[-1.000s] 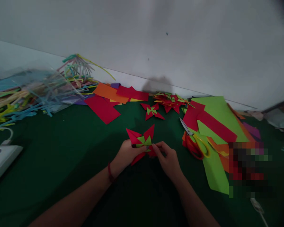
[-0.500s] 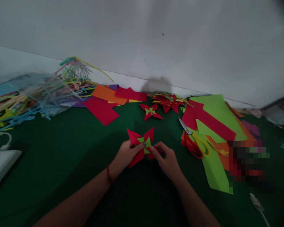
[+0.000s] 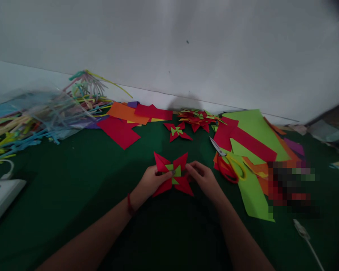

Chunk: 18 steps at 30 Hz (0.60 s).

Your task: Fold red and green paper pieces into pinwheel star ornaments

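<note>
A folded paper flower [image 3: 181,183], with four pointed red petals and a light green pinwheel at its centre, is held above the green tabletop. My left hand [image 3: 154,180] grips it from the left, thumb pressed on the green middle and the other fingers hidden behind. At the upper right petal, my right hand [image 3: 203,177] has its thumb and curled fingers against the edge; how firmly they pinch it is hard to see. A smaller finished-looking red and green flower [image 3: 183,135] lies just beyond, in front of a pile of similar flowers [image 3: 198,119].
Scissors [image 3: 232,167] with red and yellow handles lie at the right on green, red and orange paper sheets [image 3: 255,203]. Red and orange sheets [image 3: 118,133] lie back left, beside bagged pipe cleaners [image 3: 36,116]. A white device [image 3: 5,194] sits left; a white cable [image 3: 302,230] lies right.
My right fingers have moved from the flower's lower right, near its centre, up to the upper right petal. The lower right petal now shows fully. My left hand keeps its hold.
</note>
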{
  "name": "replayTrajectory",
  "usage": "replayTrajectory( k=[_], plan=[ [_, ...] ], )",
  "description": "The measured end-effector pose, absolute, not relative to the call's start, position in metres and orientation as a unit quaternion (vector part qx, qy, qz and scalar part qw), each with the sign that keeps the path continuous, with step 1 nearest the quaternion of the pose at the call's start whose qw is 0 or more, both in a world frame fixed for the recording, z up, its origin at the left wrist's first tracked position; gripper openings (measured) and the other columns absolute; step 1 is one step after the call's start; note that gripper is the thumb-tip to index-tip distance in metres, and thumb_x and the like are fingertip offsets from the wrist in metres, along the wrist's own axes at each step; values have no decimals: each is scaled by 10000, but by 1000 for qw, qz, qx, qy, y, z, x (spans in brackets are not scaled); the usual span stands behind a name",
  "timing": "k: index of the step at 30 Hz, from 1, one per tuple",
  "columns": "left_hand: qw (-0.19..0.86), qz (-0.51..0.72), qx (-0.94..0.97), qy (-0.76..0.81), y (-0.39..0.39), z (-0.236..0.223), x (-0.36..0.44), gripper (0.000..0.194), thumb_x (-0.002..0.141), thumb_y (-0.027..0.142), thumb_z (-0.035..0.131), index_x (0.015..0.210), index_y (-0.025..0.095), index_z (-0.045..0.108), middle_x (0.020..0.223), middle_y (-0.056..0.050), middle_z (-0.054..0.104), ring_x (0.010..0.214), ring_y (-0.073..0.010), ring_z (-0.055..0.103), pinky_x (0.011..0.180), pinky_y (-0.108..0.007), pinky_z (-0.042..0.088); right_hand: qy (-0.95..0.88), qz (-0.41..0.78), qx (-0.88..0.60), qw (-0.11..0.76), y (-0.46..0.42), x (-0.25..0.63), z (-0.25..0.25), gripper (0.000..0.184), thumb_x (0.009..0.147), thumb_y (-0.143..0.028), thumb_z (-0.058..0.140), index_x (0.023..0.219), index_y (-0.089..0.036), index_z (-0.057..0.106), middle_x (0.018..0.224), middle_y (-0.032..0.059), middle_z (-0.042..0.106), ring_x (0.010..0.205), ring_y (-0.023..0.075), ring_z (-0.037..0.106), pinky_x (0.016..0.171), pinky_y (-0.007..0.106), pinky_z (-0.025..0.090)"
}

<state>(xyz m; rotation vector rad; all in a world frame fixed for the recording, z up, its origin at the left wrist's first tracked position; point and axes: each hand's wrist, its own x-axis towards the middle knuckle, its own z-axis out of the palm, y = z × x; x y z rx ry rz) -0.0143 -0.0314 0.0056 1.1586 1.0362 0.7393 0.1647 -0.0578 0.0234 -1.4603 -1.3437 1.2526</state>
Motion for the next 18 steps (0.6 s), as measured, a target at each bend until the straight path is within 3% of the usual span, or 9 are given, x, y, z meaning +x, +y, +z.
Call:
replayTrajectory(
  k=[8, 18],
  plan=[
    [667, 279, 528, 446, -38, 8, -10, 224, 682, 338, 640, 805, 151, 626, 856, -54, 687, 758, -180, 631, 639, -251, 495, -505, 512, -535, 443, -59, 158, 14, 225, 739, -394, 573, 792, -181, 620, 777, 11, 658, 712, 155, 606, 606, 249, 477],
    [642, 287, 531, 473, -36, 13, -12, 176, 696, 308, 622, 798, 166, 641, 813, -35, 691, 713, -168, 632, 590, -235, 486, -545, 483, -541, 421, -62, 150, 13, 249, 745, -397, 569, 861, -181, 609, 862, 37, 660, 793, 182, 609, 670, 292, 488]
  ],
)
